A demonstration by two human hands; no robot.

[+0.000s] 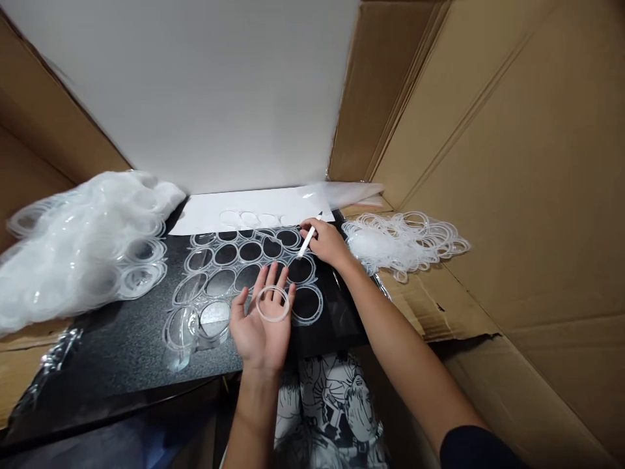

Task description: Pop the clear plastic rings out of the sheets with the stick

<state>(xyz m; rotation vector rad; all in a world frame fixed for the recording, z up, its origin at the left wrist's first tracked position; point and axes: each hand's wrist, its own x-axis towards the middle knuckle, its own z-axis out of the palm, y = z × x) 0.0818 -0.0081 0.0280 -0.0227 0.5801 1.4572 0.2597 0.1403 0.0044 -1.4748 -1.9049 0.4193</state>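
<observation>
My left hand (263, 326) is palm up with its fingers spread, and a translucent white ring (273, 320) lies across the palm and the base of the fingers. In my right hand (323, 240), a white pen-shaped tool (307, 242) is pinched between thumb and fingers; its upper end is dark and I cannot make out its lower tip. Beneath both hands, a clear plastic sheet of joined rings (225, 253) in rows is spread on the dark tabletop (122, 355).
A heap of cloudy ring sheets (73, 247) stands at the left. Loose translucent rings (415, 238) are piled on cardboard at the right. White paper (205, 207) lies behind the sheet. Tall cardboard walls (512, 163) and a white panel (219, 98) enclose the table.
</observation>
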